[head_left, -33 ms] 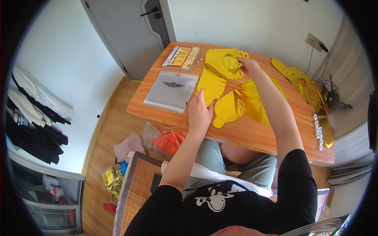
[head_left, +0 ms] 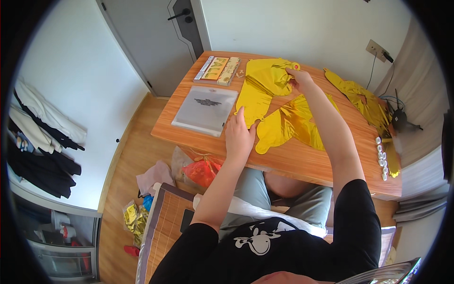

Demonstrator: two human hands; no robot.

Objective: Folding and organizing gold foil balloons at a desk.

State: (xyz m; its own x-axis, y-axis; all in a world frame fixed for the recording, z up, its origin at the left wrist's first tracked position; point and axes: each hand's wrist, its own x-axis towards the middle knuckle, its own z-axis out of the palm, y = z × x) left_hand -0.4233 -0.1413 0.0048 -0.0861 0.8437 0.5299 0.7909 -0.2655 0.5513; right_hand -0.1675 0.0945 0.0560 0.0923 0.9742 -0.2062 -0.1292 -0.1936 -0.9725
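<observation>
Step in hand looks like flattening the gold foil balloon [head_left: 254, 97], laid on the bench [head_left: 163, 124]. Your R hand [head_left: 298, 78] pinches its far edge; L hand [head_left: 240, 133]'s loosely open, nr. edge. Next prob. needs gentle, two-handed smoothing.

Bright light | glints on yellow foil [head_left: 274, 129] | fisheye-bent edges, black corners

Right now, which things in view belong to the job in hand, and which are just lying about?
In hand:
gold foil, with right hand and left hand at its edges

Apparently lying about, untouched:
frosted pouch
pink cloth
red bundle
</observation>
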